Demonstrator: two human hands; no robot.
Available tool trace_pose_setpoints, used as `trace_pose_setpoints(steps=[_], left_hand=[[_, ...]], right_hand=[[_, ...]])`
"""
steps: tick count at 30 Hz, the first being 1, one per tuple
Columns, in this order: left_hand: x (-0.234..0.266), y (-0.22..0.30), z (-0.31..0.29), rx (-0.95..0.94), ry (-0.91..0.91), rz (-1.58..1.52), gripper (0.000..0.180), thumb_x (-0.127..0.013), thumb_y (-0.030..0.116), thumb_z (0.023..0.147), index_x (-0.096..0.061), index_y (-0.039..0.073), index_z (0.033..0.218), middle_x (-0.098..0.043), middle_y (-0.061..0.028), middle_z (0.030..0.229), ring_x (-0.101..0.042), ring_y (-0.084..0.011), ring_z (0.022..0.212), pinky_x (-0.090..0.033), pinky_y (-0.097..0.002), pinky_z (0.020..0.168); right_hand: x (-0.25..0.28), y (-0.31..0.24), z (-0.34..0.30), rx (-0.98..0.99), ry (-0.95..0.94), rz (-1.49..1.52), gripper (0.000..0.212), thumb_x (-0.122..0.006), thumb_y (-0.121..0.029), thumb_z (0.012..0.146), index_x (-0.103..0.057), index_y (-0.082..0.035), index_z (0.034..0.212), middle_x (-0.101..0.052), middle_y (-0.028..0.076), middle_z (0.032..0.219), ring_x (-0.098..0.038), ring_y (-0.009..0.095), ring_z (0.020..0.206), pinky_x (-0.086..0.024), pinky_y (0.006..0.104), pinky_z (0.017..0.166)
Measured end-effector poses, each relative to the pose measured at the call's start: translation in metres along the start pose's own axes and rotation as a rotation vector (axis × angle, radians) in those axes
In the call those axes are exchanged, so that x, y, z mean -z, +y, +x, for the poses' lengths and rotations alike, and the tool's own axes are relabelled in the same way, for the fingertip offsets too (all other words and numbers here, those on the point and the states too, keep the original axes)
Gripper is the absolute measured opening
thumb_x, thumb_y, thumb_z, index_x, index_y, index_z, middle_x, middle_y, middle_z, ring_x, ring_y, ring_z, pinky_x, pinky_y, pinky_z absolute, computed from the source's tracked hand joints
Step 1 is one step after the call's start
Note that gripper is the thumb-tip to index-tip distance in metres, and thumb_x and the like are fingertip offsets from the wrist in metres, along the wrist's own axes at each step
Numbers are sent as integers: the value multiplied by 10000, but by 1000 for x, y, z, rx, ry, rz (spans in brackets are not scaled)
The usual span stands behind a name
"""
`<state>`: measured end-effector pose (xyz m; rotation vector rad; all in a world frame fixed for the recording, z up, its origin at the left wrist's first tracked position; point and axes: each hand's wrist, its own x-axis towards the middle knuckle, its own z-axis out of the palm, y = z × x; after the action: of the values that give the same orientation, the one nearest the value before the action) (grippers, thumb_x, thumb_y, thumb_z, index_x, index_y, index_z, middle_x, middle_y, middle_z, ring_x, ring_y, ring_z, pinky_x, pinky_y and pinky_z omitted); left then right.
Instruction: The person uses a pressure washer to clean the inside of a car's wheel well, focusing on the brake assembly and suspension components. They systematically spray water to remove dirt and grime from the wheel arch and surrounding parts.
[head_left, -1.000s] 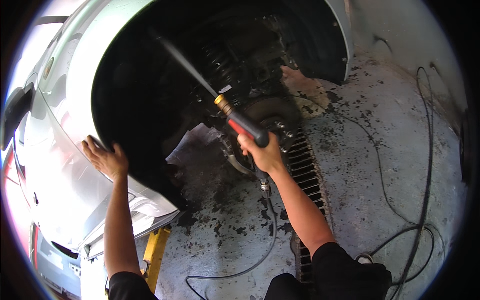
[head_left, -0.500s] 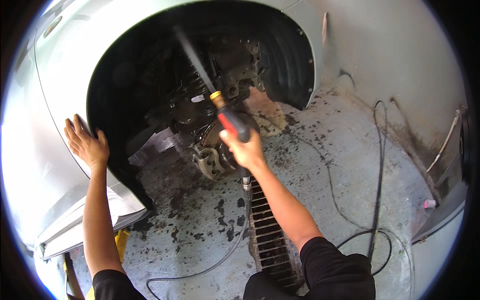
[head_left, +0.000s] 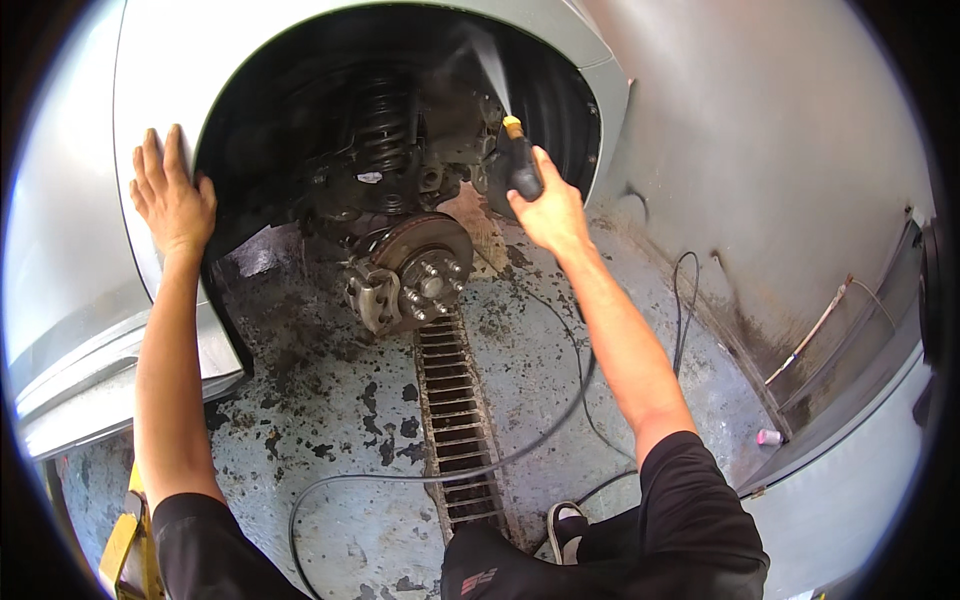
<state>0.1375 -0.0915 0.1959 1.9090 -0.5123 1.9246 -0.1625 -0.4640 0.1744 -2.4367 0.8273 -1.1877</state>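
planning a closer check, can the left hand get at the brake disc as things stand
Probably yes: the left hand rests on the silver body panel and the space between it and the brake disc looks open, though it would likely have to leave the panel and stretch rightward.

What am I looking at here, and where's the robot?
There is no robot: these are a person's bare hands. Every picture comes from a wide-angle camera worn on the head, looking down, so straight edges bend. The left hand rests on the car beside the open wheel arch. The right hand holds a spray gun, sending a pale jet into the arch. Below, a brake disc shows, the patchy floor has a metal grate, and a dark hose loops across.
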Motion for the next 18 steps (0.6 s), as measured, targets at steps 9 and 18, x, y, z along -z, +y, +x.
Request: trace_pose_setpoints(steps=[9, 18], left_hand=[[-3, 2, -6, 8, -5, 0, 856, -692, 215, 857, -266, 246, 1598, -242, -117, 1652, -187, -343, 1542, -186, -575, 1215], [-6, -1, -5, -1, 26, -6, 854, -678, 250, 880, -228, 281, 1605, -213, -98, 1663, -150, -327, 1555, -151, -564, 1236]], right_hand=[[24, -5, -6, 43, 69, 8, 787, -760, -279, 865, -394, -140, 1547, -684, 253, 1228, -676, 388, 1145, -521, 439, 1002], [37, 16, -1, -20, 135, -98, 818, -751, -283, 872, -348, -137, 1569, -674, 255, 1242, -658, 411, 1154, -516, 472, 989]])
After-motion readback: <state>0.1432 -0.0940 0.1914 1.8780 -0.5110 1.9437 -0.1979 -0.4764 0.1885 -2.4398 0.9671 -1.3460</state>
